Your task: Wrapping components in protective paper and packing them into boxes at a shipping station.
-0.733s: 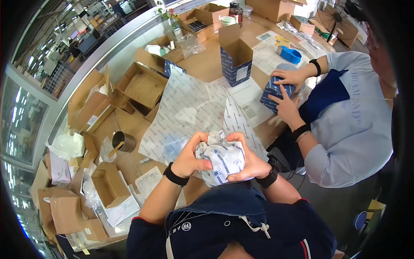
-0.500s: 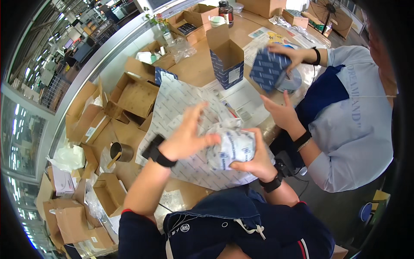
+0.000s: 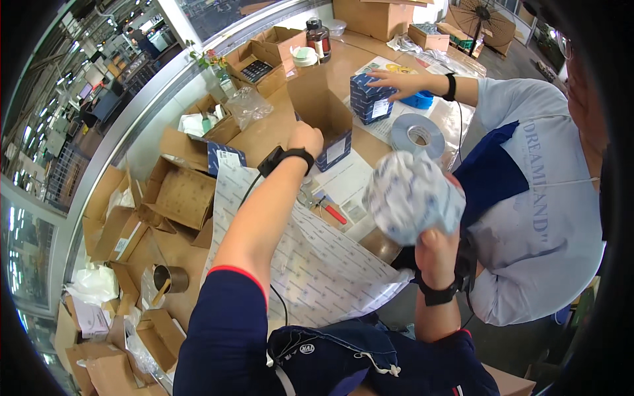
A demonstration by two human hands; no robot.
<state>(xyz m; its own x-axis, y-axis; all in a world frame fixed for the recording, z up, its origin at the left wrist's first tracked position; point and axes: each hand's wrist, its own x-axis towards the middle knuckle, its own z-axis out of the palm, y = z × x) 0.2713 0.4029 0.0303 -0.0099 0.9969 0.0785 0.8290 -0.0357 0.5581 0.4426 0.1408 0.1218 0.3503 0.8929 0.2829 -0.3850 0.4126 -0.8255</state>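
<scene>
A round bundle wrapped in crumpled white printed paper is raised at the right, partly blurred. My right hand is closed around its lower side. Farther off to the left, my left hand is curled over the near left edge of an open cardboard box, blue-patterned outside and brown inside, with its flap up. Some of these fingers are hidden by the box. Below my left arm lies a large sheet of printed white wrapping paper, draping over the table's near edge.
A co-worker's hand rests on a closed blue box at the right. Nearby lie a wide tape roll and a red-handled tool. Open brown cartons and a metal mug stand at the left.
My left hand has left the bundle and reached forward to the open box. My right hand has carried the bundle rightward. The co-worker's blue box is now set down on the table.
</scene>
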